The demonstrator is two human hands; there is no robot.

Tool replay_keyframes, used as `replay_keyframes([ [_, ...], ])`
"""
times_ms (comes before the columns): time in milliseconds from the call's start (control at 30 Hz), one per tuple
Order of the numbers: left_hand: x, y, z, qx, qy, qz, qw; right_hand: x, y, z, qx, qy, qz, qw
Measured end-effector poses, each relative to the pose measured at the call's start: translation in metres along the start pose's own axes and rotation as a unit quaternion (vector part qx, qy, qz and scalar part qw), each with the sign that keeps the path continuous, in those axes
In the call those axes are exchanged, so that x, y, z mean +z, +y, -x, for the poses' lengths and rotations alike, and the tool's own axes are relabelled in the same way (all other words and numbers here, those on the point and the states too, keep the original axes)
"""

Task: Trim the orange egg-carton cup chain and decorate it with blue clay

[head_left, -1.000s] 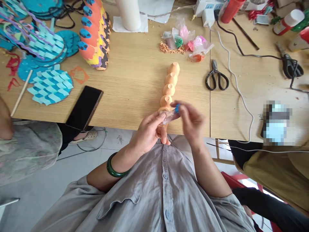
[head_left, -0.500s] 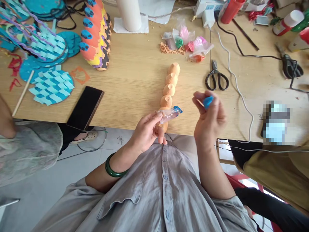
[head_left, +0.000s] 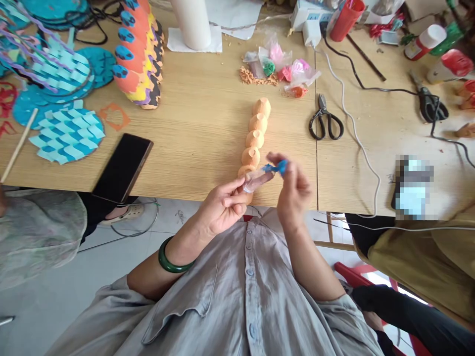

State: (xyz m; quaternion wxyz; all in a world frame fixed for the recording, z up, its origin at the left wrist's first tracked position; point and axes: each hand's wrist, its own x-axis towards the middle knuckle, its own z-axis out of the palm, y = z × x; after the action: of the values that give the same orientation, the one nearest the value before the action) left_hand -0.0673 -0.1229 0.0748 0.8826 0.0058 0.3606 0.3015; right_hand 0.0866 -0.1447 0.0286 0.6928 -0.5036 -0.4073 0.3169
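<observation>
My left hand [head_left: 219, 210] is closed on a small clear plastic bag [head_left: 257, 182]. Bits of blue show at the mouth of this bag. Between the fingertips of my right hand [head_left: 296, 198], a soft blue lump [head_left: 281, 167] that looks like modelling clay is pinched right at the bag's mouth. The two blues appear to touch. Beneath and behind the left hand, an orange segmented piece [head_left: 255, 139], shaped like a row of rounded knobs, lies on the wooden table [head_left: 200, 143]. The bag and left hand hide its near end.
Black-handled scissors [head_left: 325, 121] lie right of the orange piece. Small bags of coloured clay [head_left: 293, 71] sit further back. At left are a dark phone [head_left: 122, 167], woven blue discs [head_left: 70, 133] and a painted orange figure [head_left: 139, 59]. A white cable [head_left: 352, 121] runs along the right. People sit on both sides.
My right hand has moved left and slightly down, bringing the blue lump from apart to the bag's mouth. My left hand keeps hold of the bag. The whole view has shifted slightly.
</observation>
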Motion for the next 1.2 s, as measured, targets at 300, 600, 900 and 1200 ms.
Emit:
replay_keyframes([
  [300,0.000,-0.002,0.000,0.027,0.011,-0.041,0.999,0.000,-0.004,-0.007,0.077,-0.036,-0.081,0.993],
  [600,-0.012,-0.010,-0.004,0.154,-0.049,-0.232,0.959,-0.004,-0.001,-0.006,0.174,-0.022,-0.143,0.974],
  [900,-0.009,-0.010,-0.008,0.150,-0.020,-0.166,0.975,-0.009,-0.002,-0.002,0.131,-0.005,-0.114,0.985],
  [1200,-0.008,-0.007,-0.002,-0.019,0.033,-0.048,0.998,-0.011,-0.010,0.011,0.014,-0.032,-0.063,0.997],
])
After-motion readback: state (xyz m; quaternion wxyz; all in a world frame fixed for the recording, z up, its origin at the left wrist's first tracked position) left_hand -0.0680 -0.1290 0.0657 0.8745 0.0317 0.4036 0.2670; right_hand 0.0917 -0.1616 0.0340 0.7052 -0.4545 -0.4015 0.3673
